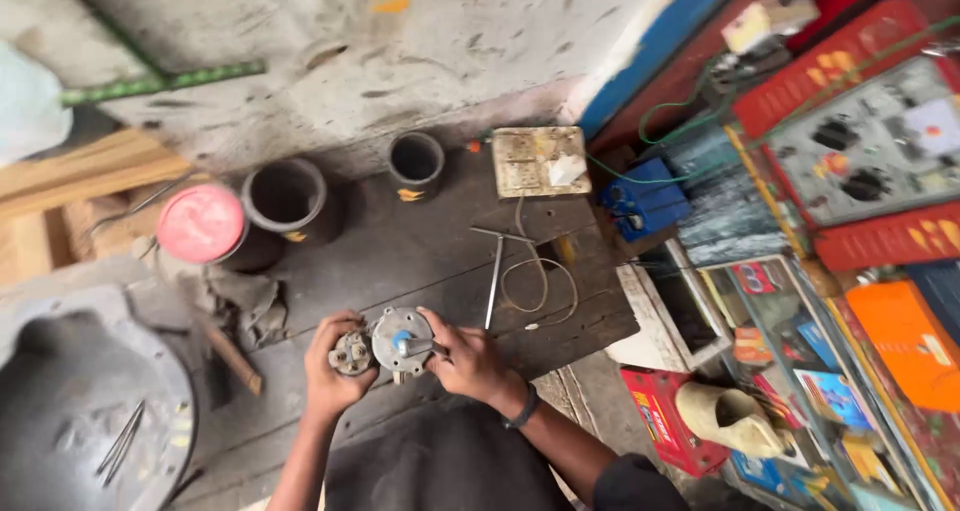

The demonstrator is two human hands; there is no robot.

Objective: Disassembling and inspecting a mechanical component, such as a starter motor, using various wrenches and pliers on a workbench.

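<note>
My left hand (332, 363) grips a small round metal part (352, 352) with several studs on its face. My right hand (466, 356) holds a tool with a blue tip (403, 343) pressed against a grey round metal housing (399, 337), which sits right beside the small part. Both hands work low over a dark wooden bench (420, 251). A dark band circles my right wrist.
On the bench lie a thin T-shaped metal tool (495, 271) and a loop of wire (540, 281). Behind stand dark tins (285, 199), a pink-lidded tin (201, 223), a worn cream box (540, 159). A rag (245, 301) lies left; boxes and a glass case crowd the right.
</note>
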